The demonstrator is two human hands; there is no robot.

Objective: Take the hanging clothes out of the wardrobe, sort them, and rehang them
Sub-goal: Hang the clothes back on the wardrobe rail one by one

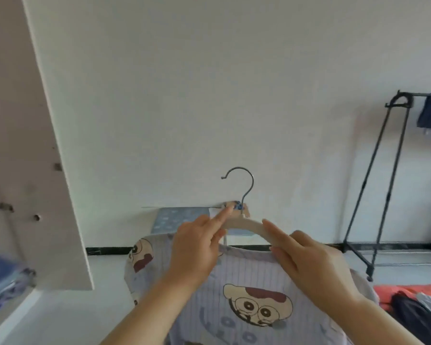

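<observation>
Both hands hold the load up before the wall (209, 83): left hand (197, 252) curled round one shoulder of the hanger (249, 224), forefinger stretched toward its neck, right hand (309, 262) pinching the other shoulder. At my left stands the wardrobe door (47, 145), so that's the way to swing. Next, the striped cartoon shirt (246, 295) hangs squarely; I'd keep it level so nothing slides. Smallest, the hook (252, 183) opens leftward; I'd turn it to meet the rail cleanly.

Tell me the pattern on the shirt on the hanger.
The shirt is lilac pinstriped with cartoon faces; head view.
</observation>
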